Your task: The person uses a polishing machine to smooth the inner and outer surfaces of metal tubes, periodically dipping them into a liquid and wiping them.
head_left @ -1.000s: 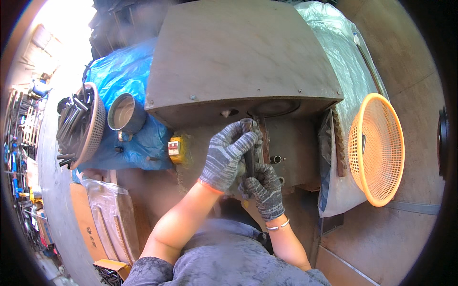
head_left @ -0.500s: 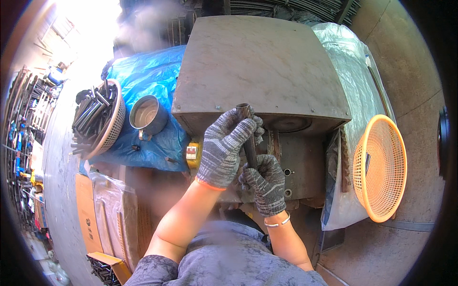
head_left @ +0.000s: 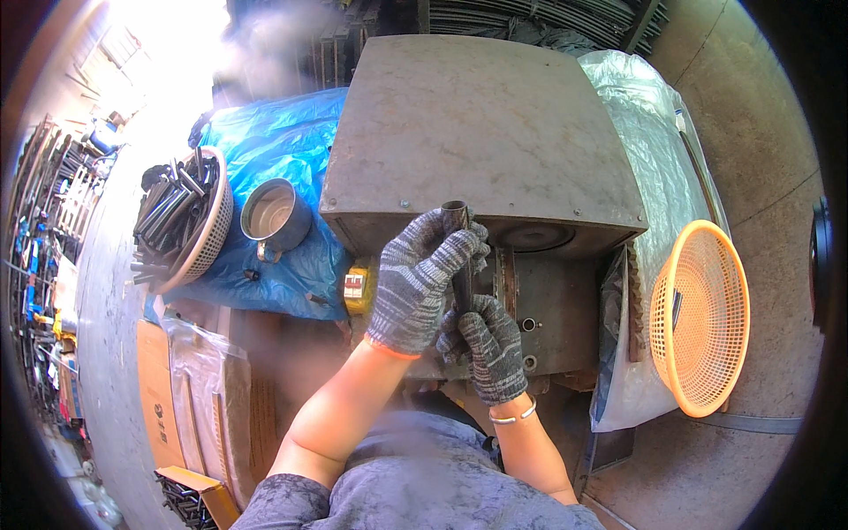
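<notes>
Dark metal tube (head_left: 462,287) in your two gloved hands. Long, thin, round, straight where you can see it. Nearly black on lower part, brown-grey near top. Top end open: round hole, thin rim, poking out above fingers of your left hand (head_left: 417,278). Those fingers wrap upper part and hide some of it. Bare dark piece shows between your hands. Low end sits in fingers of your right hand (head_left: 491,349), its tip hidden. Tube leans just a bit, top toward your left.
</notes>
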`<state>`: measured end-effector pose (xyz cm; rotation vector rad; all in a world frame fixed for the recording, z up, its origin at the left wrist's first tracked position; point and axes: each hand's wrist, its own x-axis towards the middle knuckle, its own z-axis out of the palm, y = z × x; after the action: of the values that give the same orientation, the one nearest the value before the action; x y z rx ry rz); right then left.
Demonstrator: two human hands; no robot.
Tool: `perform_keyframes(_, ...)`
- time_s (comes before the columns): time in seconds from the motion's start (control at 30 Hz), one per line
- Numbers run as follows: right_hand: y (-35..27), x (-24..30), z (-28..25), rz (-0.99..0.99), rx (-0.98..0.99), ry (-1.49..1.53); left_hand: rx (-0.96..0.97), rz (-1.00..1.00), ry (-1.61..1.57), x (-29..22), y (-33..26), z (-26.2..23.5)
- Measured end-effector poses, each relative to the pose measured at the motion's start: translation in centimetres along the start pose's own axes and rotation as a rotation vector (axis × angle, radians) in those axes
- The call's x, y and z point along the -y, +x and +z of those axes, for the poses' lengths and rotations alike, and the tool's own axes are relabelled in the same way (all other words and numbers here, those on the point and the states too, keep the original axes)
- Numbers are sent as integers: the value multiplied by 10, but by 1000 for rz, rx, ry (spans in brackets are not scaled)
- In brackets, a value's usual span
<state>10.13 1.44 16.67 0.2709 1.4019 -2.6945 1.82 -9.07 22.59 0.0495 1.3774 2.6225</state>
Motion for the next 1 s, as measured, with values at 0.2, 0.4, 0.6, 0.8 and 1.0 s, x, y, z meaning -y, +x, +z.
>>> perform_keyframes(0.2, 0, -3, 2, -23, -69, -60, -10, -7, 32, 0, -2, -1)
perform_keyframes(0.4, 0, -6, -4, -7, -20, 13, -15, 5, 42, 3, -4, -1)
perform_keyframes(0.6, -1, -10, -7, -11, 31, 62, -13, -6, 66, 2, -5, -1)
perform_keyframes(0.8, -2, -11, -13, 17, 42, -1, 6, 3, 75, 5, -5, -1)
perform_keyframes(1.0, -2, -10, -15, 3, 79, -36, 12, 6, 45, 10, -4, -2)
